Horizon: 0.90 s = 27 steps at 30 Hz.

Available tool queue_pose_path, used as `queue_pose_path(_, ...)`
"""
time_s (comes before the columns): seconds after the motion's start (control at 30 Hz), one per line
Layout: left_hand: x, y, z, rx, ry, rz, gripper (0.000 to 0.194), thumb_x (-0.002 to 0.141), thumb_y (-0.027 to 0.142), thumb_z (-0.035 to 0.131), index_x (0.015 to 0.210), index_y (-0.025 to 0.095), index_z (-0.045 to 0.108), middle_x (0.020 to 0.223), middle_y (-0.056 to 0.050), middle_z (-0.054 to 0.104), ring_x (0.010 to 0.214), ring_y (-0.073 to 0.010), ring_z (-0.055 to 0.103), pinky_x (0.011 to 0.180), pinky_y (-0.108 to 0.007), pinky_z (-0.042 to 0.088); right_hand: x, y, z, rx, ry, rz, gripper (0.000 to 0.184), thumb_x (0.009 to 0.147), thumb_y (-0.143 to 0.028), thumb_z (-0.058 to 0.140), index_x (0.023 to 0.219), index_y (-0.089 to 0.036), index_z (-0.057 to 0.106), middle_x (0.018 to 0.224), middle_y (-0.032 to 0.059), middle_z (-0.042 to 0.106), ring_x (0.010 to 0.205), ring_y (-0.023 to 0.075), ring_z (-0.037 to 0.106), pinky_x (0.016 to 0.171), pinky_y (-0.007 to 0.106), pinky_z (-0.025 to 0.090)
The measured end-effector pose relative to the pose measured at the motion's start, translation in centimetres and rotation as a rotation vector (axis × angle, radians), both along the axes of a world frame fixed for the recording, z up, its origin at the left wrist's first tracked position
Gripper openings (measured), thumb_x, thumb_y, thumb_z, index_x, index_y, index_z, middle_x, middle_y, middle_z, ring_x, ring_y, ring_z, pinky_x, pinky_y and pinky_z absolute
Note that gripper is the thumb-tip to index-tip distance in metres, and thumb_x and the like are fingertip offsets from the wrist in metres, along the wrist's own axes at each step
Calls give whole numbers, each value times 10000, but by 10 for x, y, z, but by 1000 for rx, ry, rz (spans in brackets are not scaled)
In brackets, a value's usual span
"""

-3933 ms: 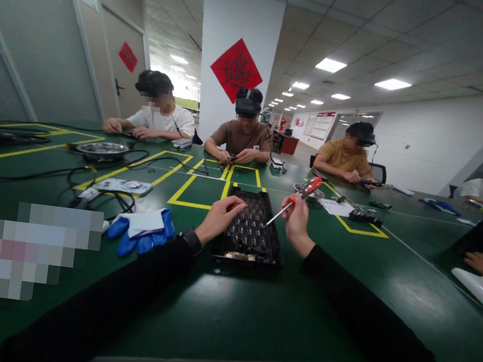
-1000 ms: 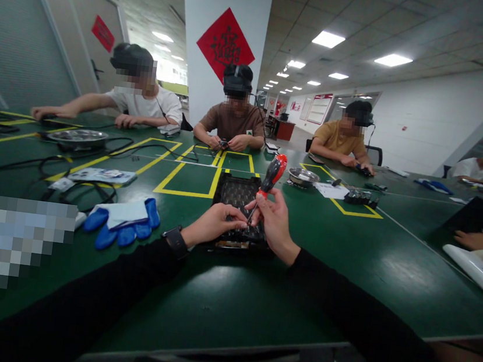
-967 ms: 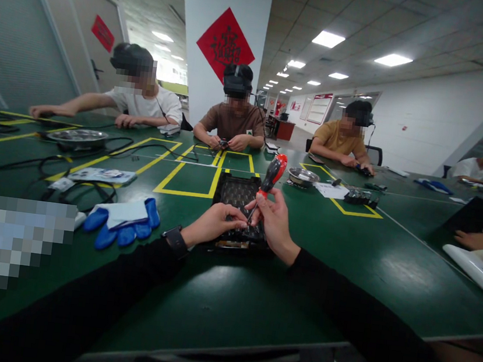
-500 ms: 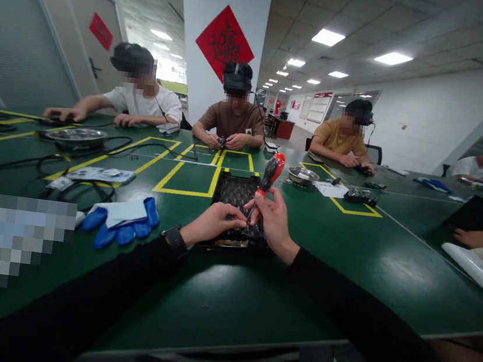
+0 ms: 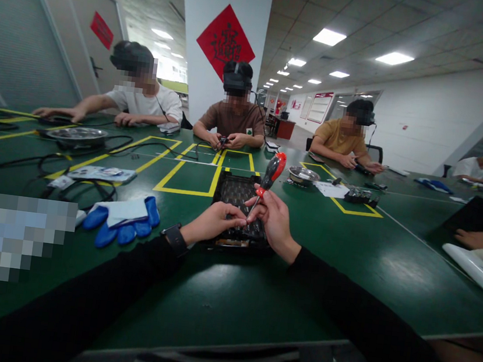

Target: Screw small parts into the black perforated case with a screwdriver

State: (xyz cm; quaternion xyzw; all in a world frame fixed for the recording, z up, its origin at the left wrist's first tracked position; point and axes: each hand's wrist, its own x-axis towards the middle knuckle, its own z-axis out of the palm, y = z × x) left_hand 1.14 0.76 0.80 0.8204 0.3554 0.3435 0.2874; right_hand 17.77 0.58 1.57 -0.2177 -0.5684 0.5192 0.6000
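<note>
A screwdriver (image 5: 273,172) with a red and black handle leans up and to the right, its shaft pointing down at my fingertips. My right hand (image 5: 276,220) is closed on it, just below the handle. My left hand (image 5: 218,223) pinches near the screwdriver's tip; whatever lies between its thumb and finger is too small to make out. Both hands are over an open black case (image 5: 237,191) with a textured inside, lying on the green table. The hands partly hide its near half.
Blue-and-white gloves (image 5: 124,219) lie left, near black cables (image 5: 91,189) and a flat packet (image 5: 101,174). Metal bowls stand farther off, one left (image 5: 77,136) and one right (image 5: 302,175). Small black parts (image 5: 360,197) sit by white paper (image 5: 331,189). Several people work across the table.
The screwdriver handle has shifted slightly right, and the fingers of my right hand have changed their hold around it. My left hand stays nearly in place at the tip.
</note>
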Motion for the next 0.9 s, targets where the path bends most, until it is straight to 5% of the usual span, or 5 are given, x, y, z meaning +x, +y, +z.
queue_pose_path(0.27,0,1,1,5,9,-14,234,781,344,599,861,152,705,837,-40,707,776,-160,616,766,-265,447,-1,2,-1,60,16,-94,263,818,-435,539,912,-212,435,646,-59,590,363,54,499,354,165,388)
queue_pose_path(0.47,-7,7,5,26,60,-162,163,777,249,606,877,167,703,892,-50,683,850,-150,604,837,-275,439,1,4,-1,53,49,-183,247,824,-434,528,890,-215,435,630,-62,575,336,26,425,317,140,288)
queue_pose_path(0.9,-9,10,2,94,184,-246,138,800,211,567,841,149,683,897,-63,652,850,-140,581,822,-257,438,-1,2,-1,72,4,-134,246,822,-431,531,889,-214,437,597,-69,570,334,36,434,333,149,316)
